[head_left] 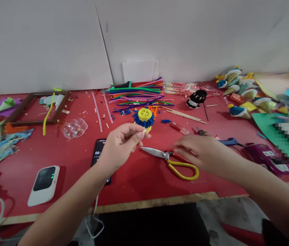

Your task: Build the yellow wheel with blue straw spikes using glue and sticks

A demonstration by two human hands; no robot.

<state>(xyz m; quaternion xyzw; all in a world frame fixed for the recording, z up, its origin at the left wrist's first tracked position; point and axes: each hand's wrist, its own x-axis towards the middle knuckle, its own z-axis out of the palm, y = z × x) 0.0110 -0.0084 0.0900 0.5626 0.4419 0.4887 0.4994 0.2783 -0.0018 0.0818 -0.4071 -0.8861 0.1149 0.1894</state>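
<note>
My left hand (122,141) is closed, its thumb and fingertips pinching a small pale piece (145,131) too small to name. Just beyond the fingertips is a round yellow spoked wheel (145,114) with a blue spiky fringe (140,122); whether the fingers touch it I cannot tell. Over the red handle of the scissors (157,152) hovers my right hand (198,150), fingers stretched and slightly blurred, with its thumb hidden. The scissors lie on the red table, blades pointing left and the yellow handle loop toward me.
Pipe cleaners (136,94) are heaped against the wall, with wooden sticks (185,115) to their right. A phone (98,150) lies partly under my left arm. A white device (44,184), clear bead tray (74,128) and brown frame (31,122) are leftward; a purple pouch (264,157) is rightward.
</note>
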